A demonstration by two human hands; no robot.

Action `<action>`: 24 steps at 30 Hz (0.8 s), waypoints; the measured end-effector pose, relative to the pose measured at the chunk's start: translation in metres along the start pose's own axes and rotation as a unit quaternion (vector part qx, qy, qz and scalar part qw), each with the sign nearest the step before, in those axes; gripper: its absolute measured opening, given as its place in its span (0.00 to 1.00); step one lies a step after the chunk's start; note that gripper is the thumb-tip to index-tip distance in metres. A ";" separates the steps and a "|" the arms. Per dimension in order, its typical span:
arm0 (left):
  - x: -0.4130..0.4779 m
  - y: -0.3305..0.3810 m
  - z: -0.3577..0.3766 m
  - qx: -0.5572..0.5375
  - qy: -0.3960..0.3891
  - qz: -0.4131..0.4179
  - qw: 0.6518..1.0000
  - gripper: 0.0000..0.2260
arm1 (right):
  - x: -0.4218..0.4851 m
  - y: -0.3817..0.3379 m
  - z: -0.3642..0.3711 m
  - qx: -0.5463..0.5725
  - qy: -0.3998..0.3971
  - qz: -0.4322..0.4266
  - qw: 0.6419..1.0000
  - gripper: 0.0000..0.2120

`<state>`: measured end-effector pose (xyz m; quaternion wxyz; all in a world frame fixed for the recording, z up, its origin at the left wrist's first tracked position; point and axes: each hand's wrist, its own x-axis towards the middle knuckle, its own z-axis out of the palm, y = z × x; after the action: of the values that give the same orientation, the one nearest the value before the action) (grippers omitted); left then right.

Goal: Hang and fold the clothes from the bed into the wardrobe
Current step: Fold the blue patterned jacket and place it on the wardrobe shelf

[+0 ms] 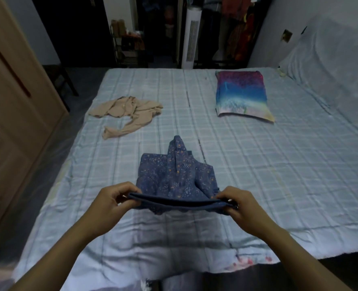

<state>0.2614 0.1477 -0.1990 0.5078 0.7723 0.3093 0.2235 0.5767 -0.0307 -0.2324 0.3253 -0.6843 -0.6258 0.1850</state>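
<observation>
The blue floral garment (pixel 175 177) is pinched at its near edge by the left hand (pixel 108 201) and the right hand (pixel 240 204), mid-fold on the bed (pixel 257 160); folding it over is judged next.

Single head view (wide-angle), looking forward and down over the bed (pixel 257 164), hands (pixel 110 203) close below, wardrobe (pixel 16 101) at left

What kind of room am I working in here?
Most likely a home bedroom: a wide bed under a checked blue cover, a colourful pillow lying on it, and hanging clothes beyond its far edge.
</observation>
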 end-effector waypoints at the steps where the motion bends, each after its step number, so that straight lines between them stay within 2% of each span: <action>1: -0.008 -0.001 0.003 -0.011 -0.007 -0.011 1.000 0.10 | -0.009 0.001 0.003 0.004 -0.015 0.006 1.000 0.12; 4: -0.027 -0.002 0.010 -0.025 -0.026 -0.035 0.999 0.07 | -0.028 -0.001 0.007 0.031 -0.055 0.022 0.998 0.07; 7: -0.042 0.002 0.017 -0.024 -0.030 -0.039 0.999 0.05 | -0.041 -0.005 0.008 0.051 -0.061 0.025 0.997 0.12; 11: -0.052 0.001 0.020 -0.024 -0.026 -0.040 0.999 0.05 | -0.051 -0.004 0.012 0.065 -0.065 0.033 0.995 0.10; 18: -0.024 -0.017 0.018 -0.004 -0.002 -0.042 0.999 0.04 | -0.028 0.013 0.021 0.047 -0.052 0.058 0.996 0.07; 24: 0.040 -0.047 0.008 0.022 0.040 -0.041 0.998 0.05 | 0.028 0.029 0.029 0.049 0.012 0.102 0.994 0.10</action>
<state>0.2837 0.1845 -0.2445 0.4865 0.7603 0.3658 0.2268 0.5832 0.0031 -0.2688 0.3456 -0.7300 -0.5391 0.2390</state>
